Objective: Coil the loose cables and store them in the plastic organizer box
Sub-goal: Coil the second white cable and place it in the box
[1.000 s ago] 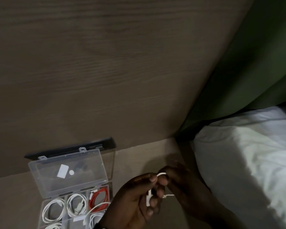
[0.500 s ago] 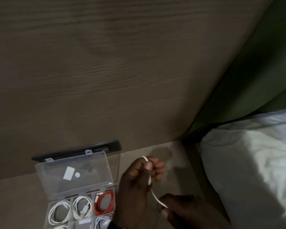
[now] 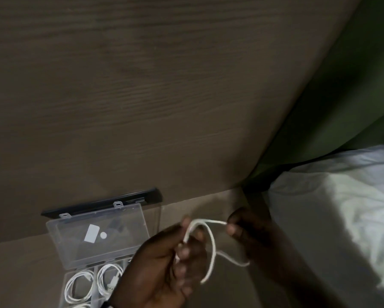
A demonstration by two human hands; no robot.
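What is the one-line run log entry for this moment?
left hand: holds white cable | right hand: pinches its end | organizer box: open

Cable (image 3: 211,247), in hand: white. Organizer box (image 3: 80,283): clear, colourless plastic; open lid (image 3: 120,238) clear, bearing one white rectangular sticker (image 3: 91,233) and one white round sticker (image 3: 103,235). Coiled cables (image 3: 79,287) in the box: white. Strip (image 3: 102,202) behind the lid: black. Wall panel (image 3: 131,96): grey-brown, fine horizontal wood grain. Shelf (image 3: 20,274): matching grey-brown. Curtain (image 3: 346,90): plain green. Bedding (image 3: 342,207): white, unpatterned.
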